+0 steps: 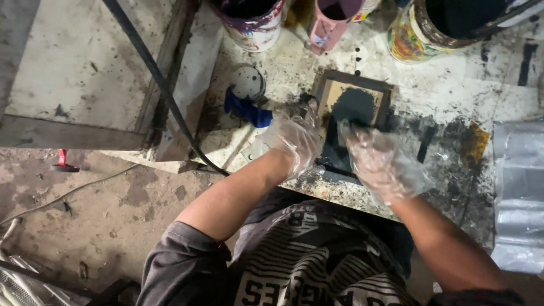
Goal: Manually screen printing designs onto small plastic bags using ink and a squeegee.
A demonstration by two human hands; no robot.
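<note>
Both hands wear thin clear plastic gloves and work at a small wooden frame (354,110) that lies flat on a paint-stained table (453,90). The frame has a pale mesh with a dark patch of ink in its middle. The left hand (294,139) rests at the left edge of the frame, fingers bent over the edge — it seems to hold the frame down. The right hand (382,161) is clenched around something dark on the mesh, but the glove hides what it is, so I cannot tell the tool.

Just left of the frame lies a blue rag (246,110) beside a round white lid (248,83). At the far edge of the table stand a white paint can (255,25), a pink cup (328,22) and a colourful bucket (419,37). A black cable (153,73) runs across the left side.
</note>
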